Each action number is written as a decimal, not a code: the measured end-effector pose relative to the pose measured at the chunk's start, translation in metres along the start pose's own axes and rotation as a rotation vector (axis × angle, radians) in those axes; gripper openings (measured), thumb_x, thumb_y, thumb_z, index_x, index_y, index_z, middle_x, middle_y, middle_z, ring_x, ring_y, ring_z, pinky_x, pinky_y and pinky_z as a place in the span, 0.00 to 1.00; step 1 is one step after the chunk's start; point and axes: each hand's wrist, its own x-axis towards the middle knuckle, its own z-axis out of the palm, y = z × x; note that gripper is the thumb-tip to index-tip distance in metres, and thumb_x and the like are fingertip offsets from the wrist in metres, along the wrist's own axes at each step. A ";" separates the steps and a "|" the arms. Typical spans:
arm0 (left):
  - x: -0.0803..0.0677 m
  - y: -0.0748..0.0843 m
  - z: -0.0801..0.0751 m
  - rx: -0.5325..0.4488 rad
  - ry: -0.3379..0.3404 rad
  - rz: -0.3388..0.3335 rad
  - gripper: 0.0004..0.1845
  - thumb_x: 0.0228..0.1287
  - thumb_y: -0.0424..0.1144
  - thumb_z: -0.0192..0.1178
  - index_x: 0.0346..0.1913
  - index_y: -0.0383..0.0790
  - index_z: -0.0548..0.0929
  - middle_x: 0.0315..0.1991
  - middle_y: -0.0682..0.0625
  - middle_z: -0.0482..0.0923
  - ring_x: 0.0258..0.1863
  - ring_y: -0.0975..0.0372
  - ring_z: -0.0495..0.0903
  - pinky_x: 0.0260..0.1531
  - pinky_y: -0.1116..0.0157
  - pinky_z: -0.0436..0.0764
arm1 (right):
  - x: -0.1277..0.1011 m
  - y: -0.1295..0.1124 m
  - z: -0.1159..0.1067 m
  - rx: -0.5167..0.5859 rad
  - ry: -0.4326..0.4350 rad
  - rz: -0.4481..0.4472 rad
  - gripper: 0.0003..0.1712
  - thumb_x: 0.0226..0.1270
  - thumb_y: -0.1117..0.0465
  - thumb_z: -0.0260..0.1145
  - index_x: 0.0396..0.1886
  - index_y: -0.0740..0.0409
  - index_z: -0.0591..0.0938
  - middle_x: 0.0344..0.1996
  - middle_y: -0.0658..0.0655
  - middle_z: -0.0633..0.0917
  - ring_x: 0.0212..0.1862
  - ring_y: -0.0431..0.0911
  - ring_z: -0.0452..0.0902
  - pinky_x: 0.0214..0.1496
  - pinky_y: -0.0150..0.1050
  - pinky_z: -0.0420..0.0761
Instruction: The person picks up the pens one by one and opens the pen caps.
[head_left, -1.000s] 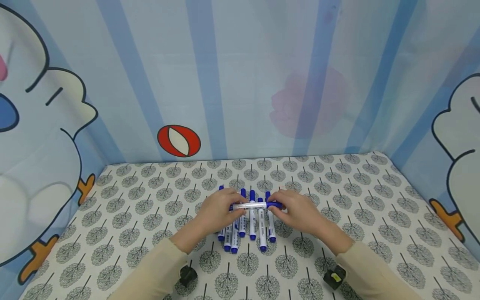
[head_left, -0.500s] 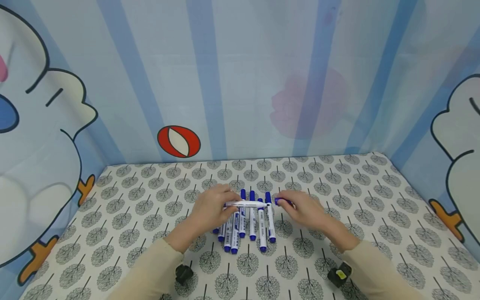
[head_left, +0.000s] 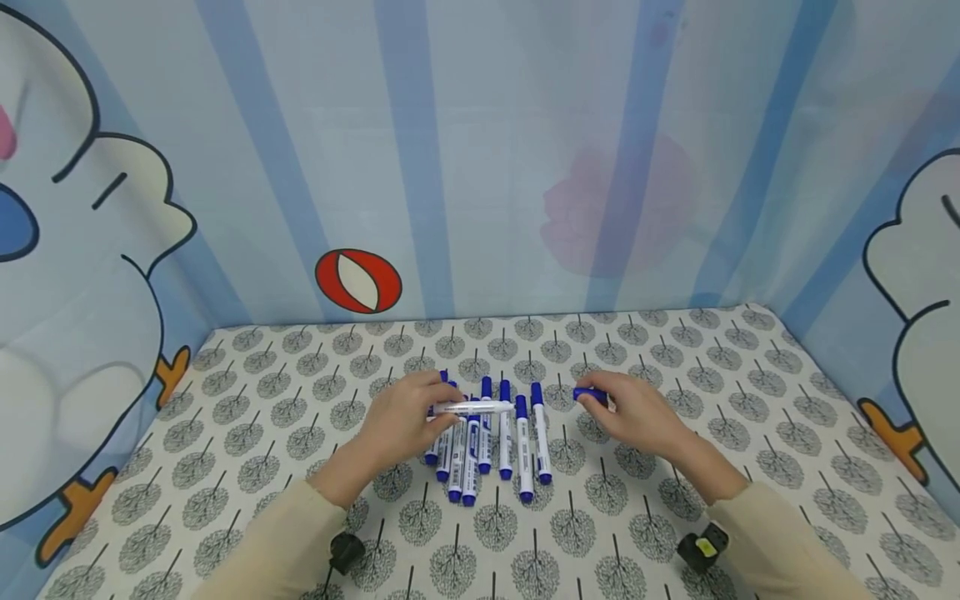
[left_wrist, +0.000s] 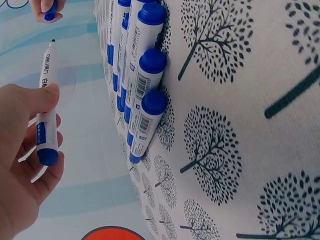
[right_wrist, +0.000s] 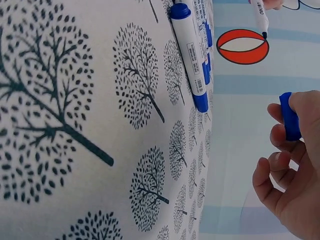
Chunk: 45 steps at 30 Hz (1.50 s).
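Two hands, each busy: left hand (head_left: 405, 425) pinches an uncapped marker (head_left: 472, 407) sideways above the row, bare tip pointing right; right hand (head_left: 637, 412) holds its blue cap (head_left: 588, 394) between thumb and fingers, well apart from the tip. Risks: the exposed nib could touch the tree-print tablecloth (head_left: 675, 350) or the capped markers (head_left: 495, 442) below and leave ink; the small cap could slip and roll off. Count: one open marker, one loose cap, roughly seven capped markers lying side by side, though overlap at the left makes that uncertain.
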 end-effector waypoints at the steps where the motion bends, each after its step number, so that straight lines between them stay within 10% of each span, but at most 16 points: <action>1: 0.000 0.000 0.000 0.007 -0.007 -0.010 0.12 0.48 0.43 0.69 0.39 0.51 0.85 0.27 0.60 0.73 0.25 0.69 0.69 0.21 0.75 0.69 | 0.000 0.000 0.000 -0.001 0.001 0.007 0.07 0.64 0.58 0.61 0.40 0.52 0.81 0.24 0.42 0.77 0.18 0.35 0.60 0.19 0.30 0.63; 22: -0.010 -0.017 -0.012 0.030 -0.107 -0.148 0.11 0.48 0.40 0.68 0.38 0.49 0.84 0.35 0.57 0.80 0.32 0.64 0.79 0.25 0.70 0.76 | 0.001 0.001 0.002 -0.038 -0.049 0.090 0.12 0.62 0.58 0.61 0.45 0.51 0.80 0.33 0.50 0.84 0.13 0.35 0.59 0.14 0.30 0.62; 45: -0.040 -0.052 -0.022 0.023 -0.145 -0.301 0.08 0.49 0.39 0.67 0.35 0.50 0.83 0.27 0.56 0.79 0.16 0.68 0.67 0.11 0.71 0.66 | 0.003 -0.002 0.004 -0.072 -0.029 0.151 0.13 0.60 0.59 0.62 0.45 0.56 0.78 0.32 0.54 0.85 0.11 0.35 0.60 0.11 0.29 0.61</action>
